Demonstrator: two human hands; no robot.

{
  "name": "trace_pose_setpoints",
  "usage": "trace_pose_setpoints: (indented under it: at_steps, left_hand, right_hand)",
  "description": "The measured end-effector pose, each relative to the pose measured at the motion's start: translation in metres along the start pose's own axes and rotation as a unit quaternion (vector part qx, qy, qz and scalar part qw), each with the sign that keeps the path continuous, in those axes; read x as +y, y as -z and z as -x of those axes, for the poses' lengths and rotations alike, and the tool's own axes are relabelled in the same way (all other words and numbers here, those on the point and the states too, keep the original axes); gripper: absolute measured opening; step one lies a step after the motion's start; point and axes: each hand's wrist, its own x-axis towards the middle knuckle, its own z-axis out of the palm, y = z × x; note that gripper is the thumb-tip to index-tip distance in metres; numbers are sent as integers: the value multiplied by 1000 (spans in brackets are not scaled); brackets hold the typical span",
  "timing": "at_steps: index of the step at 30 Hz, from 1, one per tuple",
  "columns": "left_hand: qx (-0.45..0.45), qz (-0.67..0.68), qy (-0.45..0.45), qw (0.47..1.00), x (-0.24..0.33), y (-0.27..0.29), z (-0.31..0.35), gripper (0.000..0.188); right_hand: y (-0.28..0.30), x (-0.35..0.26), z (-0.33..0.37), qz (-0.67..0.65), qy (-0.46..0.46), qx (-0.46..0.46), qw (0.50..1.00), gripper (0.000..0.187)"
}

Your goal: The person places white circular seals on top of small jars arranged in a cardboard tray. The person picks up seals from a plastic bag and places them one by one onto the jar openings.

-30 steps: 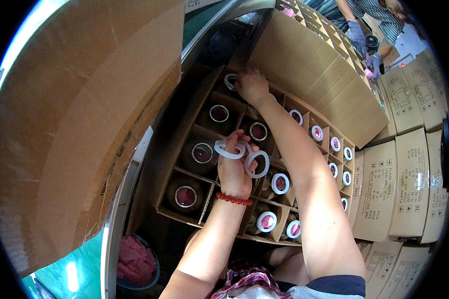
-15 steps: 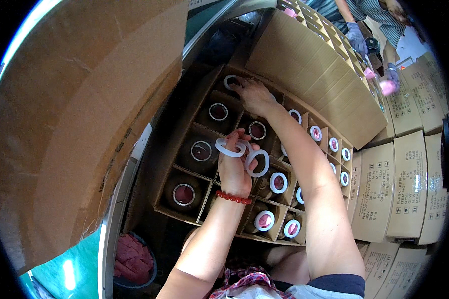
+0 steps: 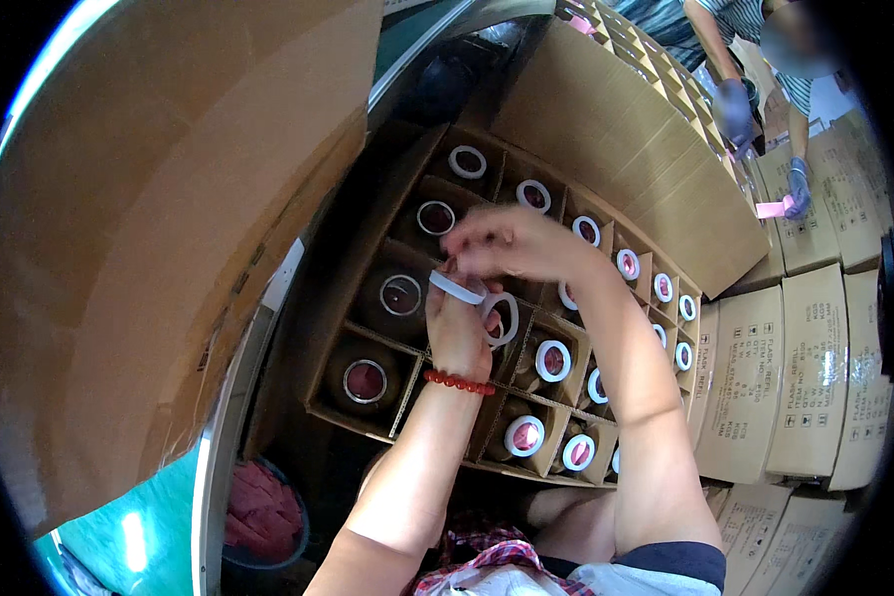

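A divided cardboard carton (image 3: 343, 419) holds several dark glass flasks with round mouths. My left hand (image 3: 457, 338) is closed on white plastic rings; one ring (image 3: 457, 289) lies across its fingers and another ring (image 3: 512, 320) hangs at its side. Blurred by motion, my right hand (image 3: 517, 241) is just above the left hand's fingertips, and its own fingers are smeared. A white ring (image 3: 468, 148) sits on the far-left flask's mouth. Flasks to the right also wear white rings. Along the left side, a few flasks (image 3: 366, 381) show bare glass rims.
A raised carton flap (image 3: 626, 149) stands behind the flasks. A large cardboard sheet (image 3: 169, 248) fills the left. Pink pieces (image 3: 260, 512) lie in a round tub at lower left. Stacked cartons (image 3: 815, 377) stand right. A co-worker's gloved hand (image 3: 798, 189) holds a pink piece (image 3: 771, 210).
My right hand has left the far-left flask and come back toward my left hand. A ring now rests on that flask's mouth. The left hand stays nearly in place.
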Motion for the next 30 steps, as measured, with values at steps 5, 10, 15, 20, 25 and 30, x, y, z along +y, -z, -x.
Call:
trace_pose_setpoints:
  at_steps: [5,10,15,20,25,30]
  left_hand:
    - [-34,2,-37,999,-4,5,-1,21]
    - [17,5,-4,1000,0,-13,13,30]
    - [1,15,11,1000,-3,-12,12,26]
    - [8,31,36,999,0,-10,12,21]
    - [-20,49,48,997,-4,-7,11,18]
    - [-51,65,22,996,-9,-7,9,31]
  right_hand:
    - [-12,-13,19,23,42,13,999,21]
    - [7,25,-23,-157,-96,148,972,26]
    - [-9,83,-65,15,-190,190,963,35]
    - [-21,78,-54,247,-92,204,943,28]
    - [-22,80,-39,302,-83,177,933,22]
    - [-23,90,-26,418,110,139,891,24]
